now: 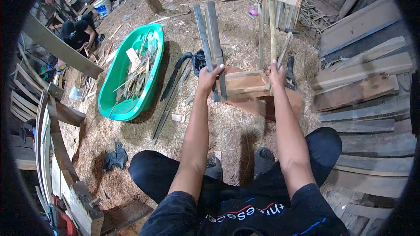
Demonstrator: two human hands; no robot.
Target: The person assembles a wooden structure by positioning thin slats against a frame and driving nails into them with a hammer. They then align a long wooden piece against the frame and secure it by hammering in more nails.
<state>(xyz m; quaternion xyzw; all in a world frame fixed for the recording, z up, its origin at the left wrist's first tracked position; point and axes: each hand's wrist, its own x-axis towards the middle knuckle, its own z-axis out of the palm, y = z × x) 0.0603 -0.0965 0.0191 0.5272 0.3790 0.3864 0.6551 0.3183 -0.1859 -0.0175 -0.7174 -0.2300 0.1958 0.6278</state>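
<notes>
My left hand (210,78) is closed around long grey wooden slats (215,35) that stand upright in front of me. My right hand (276,78) grips a hammer (286,43), its dark head pointing up and to the right. A pale upright strip (272,26) passes right at the same fingers; whether they hold it too, I cannot tell. Between both hands lies a low wooden frame (243,83), over a flat brown board (288,102) on the shavings. Another thin upright strip (261,43) rises at the frame's far side.
Left of me stands a green plastic tub (104,100) holding wood scraps. A handsaw (175,76) lies beside it. A slatted wooden crate (284,8) is at the back, with planks (363,94) along the right. Another person (81,30) crouches at far left.
</notes>
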